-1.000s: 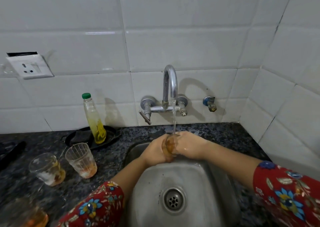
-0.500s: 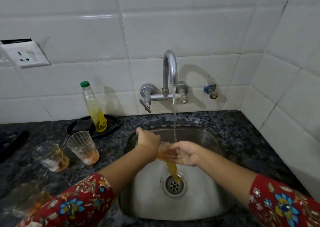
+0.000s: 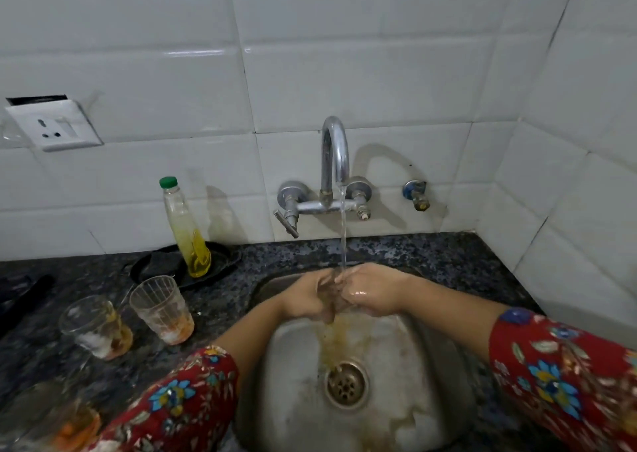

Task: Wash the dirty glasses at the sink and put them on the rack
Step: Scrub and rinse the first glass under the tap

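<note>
Orange-stained glass point(image 3: 162, 310) & bottle point(image 3: 188, 231) (green cap) stand L of sink point(image 3: 296, 382).

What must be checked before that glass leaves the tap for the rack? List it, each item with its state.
1. Water on the glass: ok; the tap streams onto the glass.
2. Grip: ok; left hand and right hand both hold it over the sink.
3. Glass rinsed clean: not ok; brownish runoff drains from it.
4. Rack ready: cannot tell; no rack in view.
5. Other glasses done: not ok; ribbed glass and cloudy glass on the counter hold orange residue.
</note>
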A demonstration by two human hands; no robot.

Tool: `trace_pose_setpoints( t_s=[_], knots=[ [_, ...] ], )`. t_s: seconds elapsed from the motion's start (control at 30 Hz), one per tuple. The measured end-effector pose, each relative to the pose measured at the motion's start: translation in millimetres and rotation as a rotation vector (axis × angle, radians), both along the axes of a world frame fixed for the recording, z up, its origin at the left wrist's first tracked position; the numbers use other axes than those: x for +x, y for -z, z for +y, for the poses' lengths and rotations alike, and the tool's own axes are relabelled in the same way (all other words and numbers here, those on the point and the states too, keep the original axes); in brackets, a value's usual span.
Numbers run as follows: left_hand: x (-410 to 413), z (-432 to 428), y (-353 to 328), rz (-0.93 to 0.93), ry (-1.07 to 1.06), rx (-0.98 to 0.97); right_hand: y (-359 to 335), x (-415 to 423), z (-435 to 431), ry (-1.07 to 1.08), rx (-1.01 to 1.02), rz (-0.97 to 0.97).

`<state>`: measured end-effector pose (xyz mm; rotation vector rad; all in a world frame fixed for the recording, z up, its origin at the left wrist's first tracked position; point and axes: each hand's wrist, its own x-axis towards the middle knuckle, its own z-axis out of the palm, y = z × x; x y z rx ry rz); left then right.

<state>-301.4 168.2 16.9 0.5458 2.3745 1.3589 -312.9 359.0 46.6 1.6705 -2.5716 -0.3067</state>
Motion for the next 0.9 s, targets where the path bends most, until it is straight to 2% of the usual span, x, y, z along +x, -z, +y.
trace_pose_setpoints(
  t_s=[0.07,0.13,0.2,0.23,0.33,0.37,0.4,0.47,0.53,0.57,0.67,0.7,0.77,0.83,0.9],
  knots=[
    [5.1,14.8,7.2,0.077,-0.123,0.085,-12.0,1.6,-9.4,0.188,0.045,-0.146],
    [10.2,25.9,5.6,0.23,-0.286,0.018,-18.2,7.8,-17.4,0.387,-0.076,-0.355],
    [11.5,27.3,2.3,0.294,-0.303,-0.027,-22.3,11.6,-15.0,0.405,-0.12,-0.463],
    [9.9,24.9,-1.6,0.266,-0.249,-0.034,-25.4,13.7,-10.1,0.335,-0.103,-0.434],
    [-2.2,18.4,-10.1,0.201,-0.057,-0.193,-24.8,5.4,5.2,0.082,0.024,-0.01],
    [-4.5,19.2,-9.6,0.216,-0.045,-0.214,-22.7,3.1,5.4,0.068,0.087,0.024],
    [-4.2,21.9,-7.2,0.234,-0.082,-0.189,-22.2,5.2,-0.4,0.151,0.148,-0.037],
    [3.7,29.2,-3.0,0.27,-0.264,-0.076,-27.7,10.1,-15.1,0.355,0.12,-0.215],
    [8.3,30.6,-2.2,0.313,-0.357,0.003,-34.0,5.3,-19.1,0.402,0.041,-0.327],
    [7.9,28.0,-5.2,0.303,-0.333,0.016,-37.8,3.7,-16.0,0.368,0.041,-0.31],
    [-2.3,15.5,-14.2,0.256,-0.102,-0.049,-35.2,-3.5,-6.4,0.079,0.125,0.012],
    [-4.4,13.5,-15.8,0.237,-0.06,-0.055,-35.1,-2.5,-7.4,0.079,0.169,0.01],
    [-1.6,17.9,-12.8,0.2,-0.125,-0.011,-41.9,8.4,-18.1,0.27,0.143,-0.146],
    [3.7,26.5,-8.9,0.226,-0.28,-0.002,-53.7,9.7,-30.1,0.502,0.082,-0.406],
    [2.2,28.3,-3.6,0.245,-0.379,0.061,-62.3,6.9,-33.8,0.503,0.071,-0.471]
  ],
)
